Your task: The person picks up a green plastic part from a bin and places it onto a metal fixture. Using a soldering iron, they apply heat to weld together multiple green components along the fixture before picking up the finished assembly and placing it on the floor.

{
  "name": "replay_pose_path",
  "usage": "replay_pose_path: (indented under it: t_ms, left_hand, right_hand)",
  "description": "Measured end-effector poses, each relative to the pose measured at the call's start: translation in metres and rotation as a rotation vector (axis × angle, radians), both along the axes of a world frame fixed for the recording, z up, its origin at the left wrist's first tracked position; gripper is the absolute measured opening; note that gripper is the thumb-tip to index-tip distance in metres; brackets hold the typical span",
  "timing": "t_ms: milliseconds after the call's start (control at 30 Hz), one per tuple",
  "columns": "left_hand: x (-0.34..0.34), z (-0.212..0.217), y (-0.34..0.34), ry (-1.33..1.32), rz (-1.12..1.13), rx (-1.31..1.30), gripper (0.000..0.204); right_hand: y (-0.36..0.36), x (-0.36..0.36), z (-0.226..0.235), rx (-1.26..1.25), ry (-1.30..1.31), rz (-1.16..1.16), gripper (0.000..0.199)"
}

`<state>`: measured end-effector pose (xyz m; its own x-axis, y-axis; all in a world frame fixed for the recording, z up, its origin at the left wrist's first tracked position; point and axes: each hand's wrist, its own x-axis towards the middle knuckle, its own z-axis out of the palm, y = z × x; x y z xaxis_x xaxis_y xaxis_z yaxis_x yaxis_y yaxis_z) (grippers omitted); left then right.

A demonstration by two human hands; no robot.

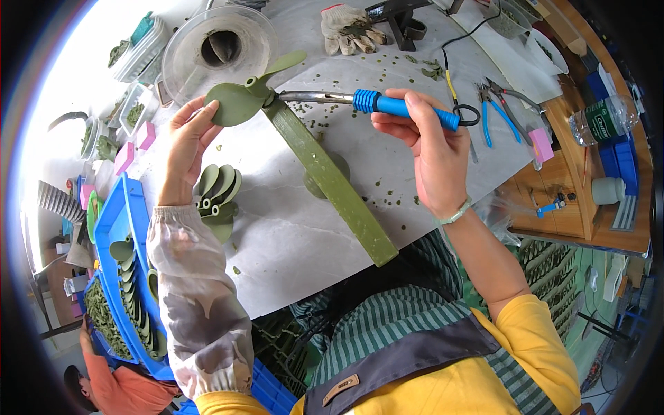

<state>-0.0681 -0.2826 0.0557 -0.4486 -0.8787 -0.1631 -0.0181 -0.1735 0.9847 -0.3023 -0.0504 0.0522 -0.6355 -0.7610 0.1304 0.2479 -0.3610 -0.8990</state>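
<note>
My left hand (185,142) pinches the edge of a green wax-like propeller (236,105) between thumb and fingers. In my right hand (437,152) is a soldering iron (395,106), gripped by its blue handle, with its metal shaft pointing left. Its tip reaches the spot where the propeller's hub meets the far end of a long green bar (332,187); whether it touches both I cannot tell. That bar slopes from the propeller down toward the near table edge, partly over a dark green round piece (339,166). Several more propellers (220,187) lie beside my left forearm.
Green crumbs dot the grey table (277,263). A clear round basin (181,62) and a stained glove (349,31) are at the far side. Pliers (508,119) and a pink block (541,145) lie right. Blue trays (114,232) of green parts stand left, near a person in orange (128,387).
</note>
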Motion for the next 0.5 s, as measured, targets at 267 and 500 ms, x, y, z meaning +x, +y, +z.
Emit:
replay_pose_path:
  t_ms: [267, 500]
  left_hand:
    - [0.0003, -0.0001, 0.0006, 0.005, -0.003, 0.002, 0.023]
    - [-0.0006, 0.0000, -0.0007, 0.008, 0.000, -0.003, 0.022]
  right_hand:
    - [-0.0019, -0.0042, -0.0065, 0.009, 0.002, 0.012, 0.028]
    - [-0.0004, -0.0040, -0.0063, 0.010, -0.015, 0.026, 0.027]
